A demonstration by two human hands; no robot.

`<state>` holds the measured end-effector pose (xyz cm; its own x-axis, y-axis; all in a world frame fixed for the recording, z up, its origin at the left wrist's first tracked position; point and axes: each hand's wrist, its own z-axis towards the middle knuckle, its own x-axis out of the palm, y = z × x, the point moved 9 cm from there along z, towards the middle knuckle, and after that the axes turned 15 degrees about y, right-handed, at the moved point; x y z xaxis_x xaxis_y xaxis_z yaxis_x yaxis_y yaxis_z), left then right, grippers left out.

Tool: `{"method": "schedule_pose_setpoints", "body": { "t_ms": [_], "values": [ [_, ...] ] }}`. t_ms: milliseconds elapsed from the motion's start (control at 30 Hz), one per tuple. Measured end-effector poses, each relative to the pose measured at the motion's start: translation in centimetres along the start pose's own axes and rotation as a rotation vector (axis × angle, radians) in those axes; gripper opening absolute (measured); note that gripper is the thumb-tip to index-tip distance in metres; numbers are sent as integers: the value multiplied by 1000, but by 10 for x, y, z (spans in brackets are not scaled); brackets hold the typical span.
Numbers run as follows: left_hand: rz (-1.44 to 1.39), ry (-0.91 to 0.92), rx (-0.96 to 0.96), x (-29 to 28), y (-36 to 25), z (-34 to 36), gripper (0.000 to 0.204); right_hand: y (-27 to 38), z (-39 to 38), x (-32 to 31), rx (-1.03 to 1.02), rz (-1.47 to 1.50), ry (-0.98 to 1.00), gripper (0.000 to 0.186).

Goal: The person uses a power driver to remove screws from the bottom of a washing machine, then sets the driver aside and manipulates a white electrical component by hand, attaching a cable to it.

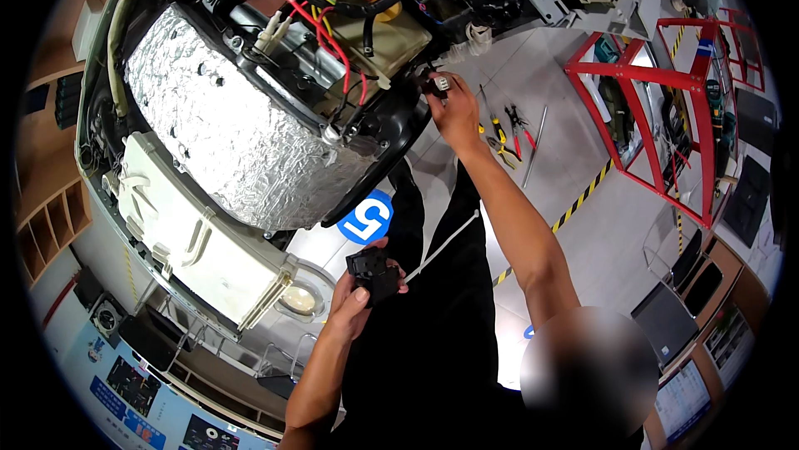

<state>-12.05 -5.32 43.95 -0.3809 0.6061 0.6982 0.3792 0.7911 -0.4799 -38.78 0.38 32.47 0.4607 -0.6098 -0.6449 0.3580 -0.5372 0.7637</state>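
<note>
Left hand [347,309] grasps a black, blocky plastic part [372,274], thumb on the near side and fingers bent round the far one, low over the person's dark-clad legs. Beyond it, the right hand [456,113] is up at the edge of an opened appliance with a crumpled silver-foil covering [241,134], its thumb and fingers closed in a pinch on a small, pale, ridged plastic connector [442,82]. (Something dark sits right by those fingertips, too small to make out.)

Judging by the pose, the step in hand is detail work on the connector at the machine's rim, with the black part kept ready in the other hand. The next move seems to call for a firm pinch on the connector and a steady hold on the part, clear of the loose red wires [333,51].

As for looks, the black part is squarish and matt, with moulded ridges and recesses on its upper face; its underside is hidden by the palm. A thin white plastic strip [449,239] slants up and away from beside it; whether the two are joined, I cannot tell.
</note>
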Motion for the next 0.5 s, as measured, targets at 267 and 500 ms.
{"method": "schedule_pose_setpoints", "body": {
  "t_ms": [267, 500],
  "values": [
    [25, 32, 30, 22, -23, 66, 64, -37, -15, 18, 399, 845, 159, 26],
    [27, 68, -56, 36, -31, 137, 59, -45, -20, 16, 342, 891, 242, 29]
  ]
}}
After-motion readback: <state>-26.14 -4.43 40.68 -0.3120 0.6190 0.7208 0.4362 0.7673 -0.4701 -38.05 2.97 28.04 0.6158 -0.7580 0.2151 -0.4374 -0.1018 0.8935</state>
